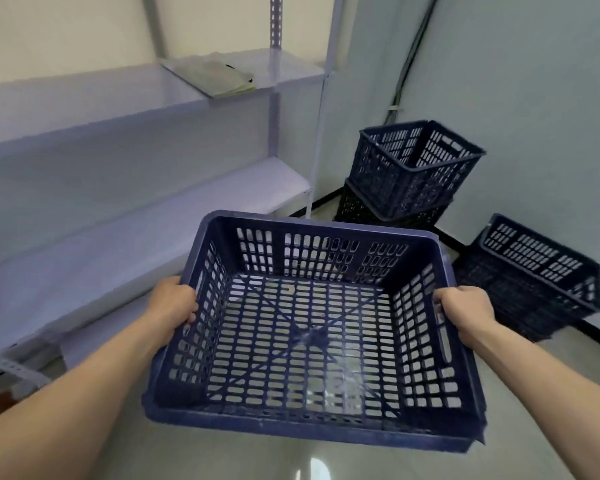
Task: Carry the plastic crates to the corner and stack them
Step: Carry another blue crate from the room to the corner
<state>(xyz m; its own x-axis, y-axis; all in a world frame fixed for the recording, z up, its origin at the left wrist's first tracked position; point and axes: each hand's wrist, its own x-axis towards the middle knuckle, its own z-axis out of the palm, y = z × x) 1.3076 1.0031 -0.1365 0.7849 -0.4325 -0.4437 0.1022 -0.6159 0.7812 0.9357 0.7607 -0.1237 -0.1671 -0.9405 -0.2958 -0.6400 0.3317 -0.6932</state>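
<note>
I hold an empty dark blue slotted plastic crate (312,341) in the air in front of me, its opening facing up. My left hand (172,303) grips its left rim, and my right hand (465,308) grips its right rim. Ahead in the room's corner stands a stack of two crates: a blue crate (413,164) sits skewed on a black crate (361,209). To the right against the wall is another low pile of crates (530,275), the top blue one tilted.
A pale metal shelf rack (129,188) runs along the left wall, with a folded paper or cloth (219,76) on an upper shelf. Cables (406,64) run down the corner wall. Glossy floor (257,459) lies below the crate.
</note>
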